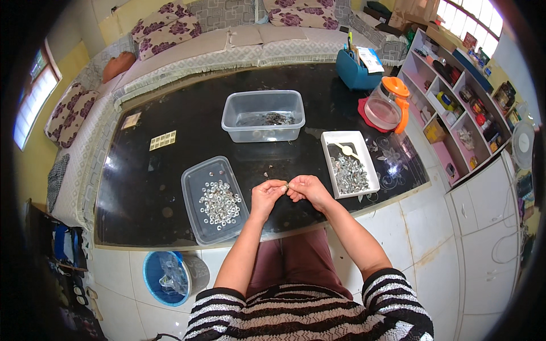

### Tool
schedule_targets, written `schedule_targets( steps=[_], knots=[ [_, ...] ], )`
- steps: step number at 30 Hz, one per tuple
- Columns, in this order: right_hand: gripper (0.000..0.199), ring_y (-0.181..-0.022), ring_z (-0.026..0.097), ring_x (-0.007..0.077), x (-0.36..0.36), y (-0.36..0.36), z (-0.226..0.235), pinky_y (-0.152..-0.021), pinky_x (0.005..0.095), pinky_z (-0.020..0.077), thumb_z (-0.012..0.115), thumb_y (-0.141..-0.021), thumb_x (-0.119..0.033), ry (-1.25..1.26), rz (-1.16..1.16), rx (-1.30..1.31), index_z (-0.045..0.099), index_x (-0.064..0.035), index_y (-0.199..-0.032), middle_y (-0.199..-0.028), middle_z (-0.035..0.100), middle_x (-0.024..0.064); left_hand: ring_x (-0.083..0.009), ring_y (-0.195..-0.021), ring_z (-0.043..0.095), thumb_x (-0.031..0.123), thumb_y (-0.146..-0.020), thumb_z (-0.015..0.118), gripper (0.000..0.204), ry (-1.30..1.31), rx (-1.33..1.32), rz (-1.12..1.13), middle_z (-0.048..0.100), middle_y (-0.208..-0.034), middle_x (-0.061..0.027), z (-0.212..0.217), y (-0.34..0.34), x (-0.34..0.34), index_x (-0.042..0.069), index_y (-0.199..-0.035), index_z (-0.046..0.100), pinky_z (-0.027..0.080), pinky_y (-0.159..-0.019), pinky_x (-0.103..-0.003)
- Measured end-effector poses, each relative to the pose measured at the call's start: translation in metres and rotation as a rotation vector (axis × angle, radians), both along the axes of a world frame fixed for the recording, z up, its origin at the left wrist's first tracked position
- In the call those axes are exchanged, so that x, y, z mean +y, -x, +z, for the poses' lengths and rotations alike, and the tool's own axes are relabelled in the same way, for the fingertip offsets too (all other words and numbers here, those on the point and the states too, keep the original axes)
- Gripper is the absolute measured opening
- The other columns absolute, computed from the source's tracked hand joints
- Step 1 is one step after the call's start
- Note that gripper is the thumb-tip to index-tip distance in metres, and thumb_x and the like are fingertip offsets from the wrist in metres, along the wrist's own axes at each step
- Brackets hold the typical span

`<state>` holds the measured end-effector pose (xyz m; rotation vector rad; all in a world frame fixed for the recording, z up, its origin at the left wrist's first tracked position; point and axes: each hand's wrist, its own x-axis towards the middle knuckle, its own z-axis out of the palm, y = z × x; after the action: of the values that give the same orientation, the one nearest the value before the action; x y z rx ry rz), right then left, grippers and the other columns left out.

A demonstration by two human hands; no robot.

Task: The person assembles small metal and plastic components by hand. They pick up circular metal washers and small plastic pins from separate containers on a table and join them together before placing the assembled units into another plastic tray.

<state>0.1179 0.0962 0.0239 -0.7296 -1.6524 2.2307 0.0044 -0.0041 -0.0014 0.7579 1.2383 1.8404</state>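
Over the table's near edge, my left hand [266, 197] and my right hand [310, 191] meet, fingertips pinched together around something too small to make out. To their left lies a clear plastic lid [192, 187] bearing many small silvery rings [220, 203]. On the right is a white open box [372, 170] filled with small shiny metal pieces [350, 173], a pale round-headed strip [346, 150] lying across them. A clear plastic tub [264, 135] stands beyond my hands, with small dark and metallic pieces [277, 119] on its bottom. A few tiny bits rest on the table between tub and hands.
The black glossy table [170, 176] carries a lidded pitcher [387, 105] with an orange top and a teal holder [357, 71] at the far right. A yellowish card [163, 140] lies far left. Below the near edge stands a blue-rimmed bin [165, 278]. Shelves [455, 108] flank the right.
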Motion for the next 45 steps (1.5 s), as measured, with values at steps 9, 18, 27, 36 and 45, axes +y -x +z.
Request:
schedule_targets(
  steps=[9, 18, 27, 36, 45],
  knots=[
    [0.013, -0.059, 0.053, 0.0099, 0.000, 0.003, 0.001, -0.054, 0.0211, 0.0444, 0.056, -0.076, -0.014, -0.006, -0.011, 0.021, 0.050, -0.0021, -0.076, -0.068, 0.055, 0.0049, -0.0098, -0.071, 0.055, -0.004, -0.070, 0.058, 0.013, -0.008, -0.040, -0.030, 0.058, -0.078, -0.0065, 0.000, -0.001, 0.001, -0.003, -0.082, 0.056, 0.044, -0.067, -0.020],
    [0.011, -0.061, 0.054, 0.0114, 0.002, 0.002, 0.003, -0.056, 0.0221, 0.0458, 0.056, -0.074, -0.008, 0.018, -0.003, -0.042, 0.053, 0.0006, -0.081, -0.070, 0.056, 0.0065, -0.0094, -0.071, 0.055, -0.002, -0.072, 0.057, 0.015, -0.013, 0.005, 0.019, 0.058, -0.078, -0.0061, -0.001, -0.003, 0.002, -0.003, -0.087, 0.054, 0.044, -0.066, -0.019],
    [0.010, -0.054, 0.052, 0.0095, 0.053, 0.015, 0.056, -0.051, 0.0206, 0.0432, 0.054, -0.074, -0.004, -0.432, -0.013, 0.000, 0.052, 0.0020, -0.081, -0.065, 0.056, 0.0058, -0.0080, -0.071, 0.054, 0.002, -0.074, 0.056, 0.016, 0.023, 0.015, 0.029, 0.058, -0.079, -0.0044, -0.008, -0.003, 0.004, -0.001, -0.090, 0.054, 0.044, -0.066, -0.019],
    [0.016, -0.068, 0.056, 0.0265, 0.120, 0.090, 0.100, -0.064, 0.0328, 0.0447, 0.058, -0.062, -0.009, -1.281, -0.225, -0.253, 0.057, -0.0033, -0.077, -0.069, 0.057, 0.0151, -0.0086, -0.069, 0.054, 0.001, -0.076, 0.054, 0.014, 0.039, 0.064, -0.005, 0.057, -0.079, -0.0052, -0.005, -0.003, 0.005, -0.001, -0.090, 0.054, 0.044, -0.065, -0.019],
    [0.016, -0.076, 0.054, 0.0291, 0.125, 0.044, 0.099, -0.069, 0.0355, 0.0427, 0.055, -0.064, -0.008, -1.411, -0.185, -0.294, 0.056, -0.0037, -0.079, -0.077, 0.057, 0.0148, -0.0076, -0.068, 0.054, 0.002, -0.075, 0.054, 0.014, 0.075, 0.070, 0.016, 0.058, -0.076, -0.0041, -0.004, -0.003, 0.005, 0.000, -0.089, 0.055, 0.043, -0.063, -0.018]
  ],
)
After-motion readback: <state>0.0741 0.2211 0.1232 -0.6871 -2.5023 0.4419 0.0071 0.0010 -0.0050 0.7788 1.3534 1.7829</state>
